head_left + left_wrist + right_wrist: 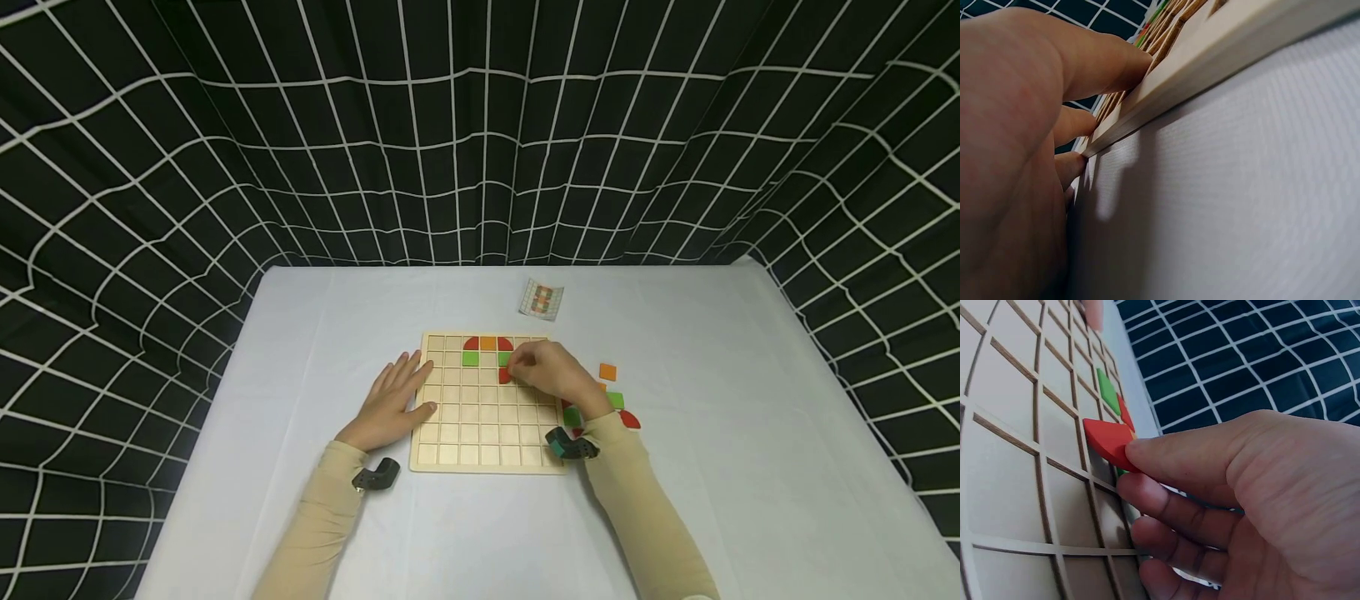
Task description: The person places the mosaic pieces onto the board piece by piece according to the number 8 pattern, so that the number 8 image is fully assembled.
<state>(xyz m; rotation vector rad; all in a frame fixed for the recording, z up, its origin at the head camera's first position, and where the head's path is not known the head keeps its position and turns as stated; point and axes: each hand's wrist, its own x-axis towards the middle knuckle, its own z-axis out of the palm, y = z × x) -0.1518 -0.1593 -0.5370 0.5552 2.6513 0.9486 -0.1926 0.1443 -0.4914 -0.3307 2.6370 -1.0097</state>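
A wooden grid board (468,433) lies on the white table. Along its far rows sit an orange square tile (488,343) between two red quarter-round tiles (472,343), with green square tiles (470,358) one row nearer. My right hand (546,368) pinches another red quarter-round tile (1107,439) between thumb and index finger. That tile is over a cell just below the right-hand green one; in the right wrist view it looks tilted against the grid. My left hand (390,402) rests at the board's left edge, fingers spread, with thumb and fingertips touching the rim.
Right of the board lie loose tiles: an orange square (607,372), a green square (616,400), a red quarter-round (631,420) and others partly hidden by the right forearm. A small printed pattern sheet (542,300) lies beyond the board. Dark grid-patterned curtains (480,133) surround the table.
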